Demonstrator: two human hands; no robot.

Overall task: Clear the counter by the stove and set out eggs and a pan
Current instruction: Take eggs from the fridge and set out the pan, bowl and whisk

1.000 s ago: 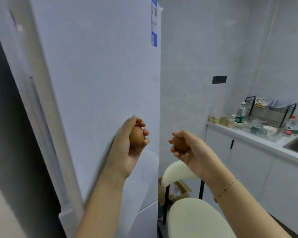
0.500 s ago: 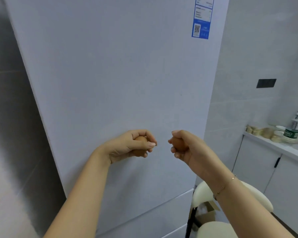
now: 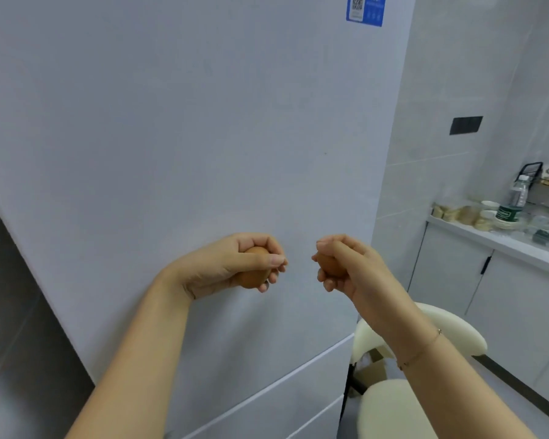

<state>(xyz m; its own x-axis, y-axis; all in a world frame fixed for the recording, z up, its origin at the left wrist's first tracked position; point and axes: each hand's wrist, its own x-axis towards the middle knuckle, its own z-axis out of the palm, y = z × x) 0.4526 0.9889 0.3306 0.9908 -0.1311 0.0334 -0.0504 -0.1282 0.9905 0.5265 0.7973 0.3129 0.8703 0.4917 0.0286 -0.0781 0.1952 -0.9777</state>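
Both hands are raised in front of a closed pale fridge door (image 3: pixel 178 137), and each one holds a brown egg. The left hand (image 3: pixel 232 264) curls its fingers over the top of the left egg (image 3: pixel 255 271), with the thumb laid across the front, so only the middle and underside of the shell show. The right hand (image 3: pixel 346 267) wraps the right egg (image 3: pixel 330 265) from the far side; its fingertips close round the shell and leave just the near face visible. The two eggs sit at about the same height, near each other but apart, with bare door between them. A thin bracelet (image 3: pixel 420 353) circles the right wrist.

A blue label (image 3: pixel 365 9) is stuck near the top of the door. To the right, a white bench (image 3: pixel 501 240) runs along the tiled wall, carrying a bottle with a green label (image 3: pixel 514 201), some small pale cups or jars that are too blurred to tell apart, and a black wire rack (image 3: pixel 531 171) at the edge of view. A dark switch plate (image 3: pixel 466 125) sits on the wall above. Below the right forearm stands a cream chair (image 3: pixel 444 327).
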